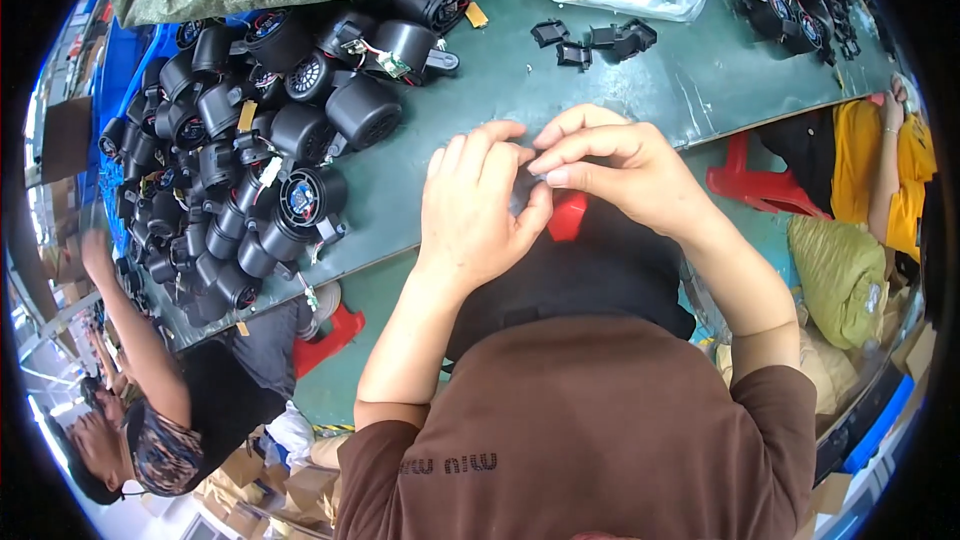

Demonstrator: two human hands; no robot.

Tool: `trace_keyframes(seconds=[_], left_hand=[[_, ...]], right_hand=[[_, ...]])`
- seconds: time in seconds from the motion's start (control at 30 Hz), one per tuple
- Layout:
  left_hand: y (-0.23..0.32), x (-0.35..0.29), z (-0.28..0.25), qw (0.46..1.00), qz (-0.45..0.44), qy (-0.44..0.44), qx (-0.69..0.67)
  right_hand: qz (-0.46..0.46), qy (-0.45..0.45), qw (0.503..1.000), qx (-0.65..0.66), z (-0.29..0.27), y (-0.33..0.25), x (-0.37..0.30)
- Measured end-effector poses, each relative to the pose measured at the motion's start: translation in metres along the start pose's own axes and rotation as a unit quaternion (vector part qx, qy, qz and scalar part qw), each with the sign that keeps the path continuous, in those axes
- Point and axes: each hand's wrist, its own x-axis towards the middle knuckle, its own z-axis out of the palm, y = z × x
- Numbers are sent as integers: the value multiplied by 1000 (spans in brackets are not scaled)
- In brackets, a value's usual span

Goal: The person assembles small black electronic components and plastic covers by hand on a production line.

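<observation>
Probably light and stiff, the dark part (pixel 520 192) is at the near edge of the bench (pixel 490 70), best held by its sides. The left hand (pixel 475 205) is clamped on it; the right hand (pixel 630 165) has fingertips nearly meeting beside it, grip unclear. Farther across the bench lie black clips (pixel 574 55).

Brown shirt (pixel 610 420), short sleeves (pixel 778 405), dark lettering (pixel 450 464)
</observation>
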Motion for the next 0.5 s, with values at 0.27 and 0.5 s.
trace_keyframes(seconds=[0.27,0.5], left_hand=[[-4,-8,9,998,-13,55,-34],[-4,-7,13,997,-6,57,-43]], right_hand=[[139,-41,978,150,2,4,8],[136,0,970,201,11,15,5]])
